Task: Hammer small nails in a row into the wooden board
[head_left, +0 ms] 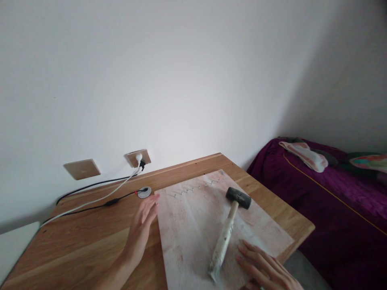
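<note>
A pale, whitish wooden board (193,229) lies flat on the wooden desk. Along its far edge a row of several small nails (187,190) stands upright. On the board rests a mallet (222,243) with a black head and a worn whitish handle, its head pointing away from me. My left hand (145,213) is at the board's left edge, fingers stretched out, holding nothing. Right of the mallet's handle, my right hand (263,264) lies with extended fingers on the board's near right part, apart from the handle; its lower part is cut off by the frame.
The desk (111,237) meets a white wall with a socket (138,158) and a blank plate (81,169). Black and white cables (99,197) run across the desk's left side, past a round cable grommet (144,192). Beyond the right edge is a purple-covered bed (290,189) with cloths.
</note>
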